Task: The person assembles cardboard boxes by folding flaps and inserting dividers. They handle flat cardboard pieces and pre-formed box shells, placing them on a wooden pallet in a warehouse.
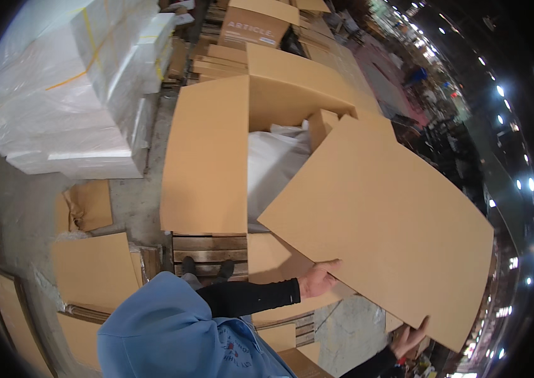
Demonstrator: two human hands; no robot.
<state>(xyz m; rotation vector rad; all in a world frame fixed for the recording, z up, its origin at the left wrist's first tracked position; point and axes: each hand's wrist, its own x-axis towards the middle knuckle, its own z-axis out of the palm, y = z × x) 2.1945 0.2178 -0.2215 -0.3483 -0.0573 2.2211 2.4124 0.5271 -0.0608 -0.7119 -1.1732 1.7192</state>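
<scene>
A large flat cardboard sheet [393,220] is held tilted over the right side of a big open carton [207,157]. My left hand [318,280] is closed on the sheet's near edge, thumb on top and the other fingers mostly hidden beneath. Farther right along that same edge, my right hand [410,340] grips the sheet too, partly hidden by it. Inside the carton lies something wrapped in white plastic [276,157], with a brown cardboard piece [322,128] beside it. The carton's flaps are spread outward, and the sheet hides its right part.
A wooden pallet [210,256] shows at the carton's near side, by my feet. White foam blocks in clear film [65,94] are stacked at the far left. Cardboard sheets [94,264] lie on the floor at left. Another carton [254,25] stands behind the open one.
</scene>
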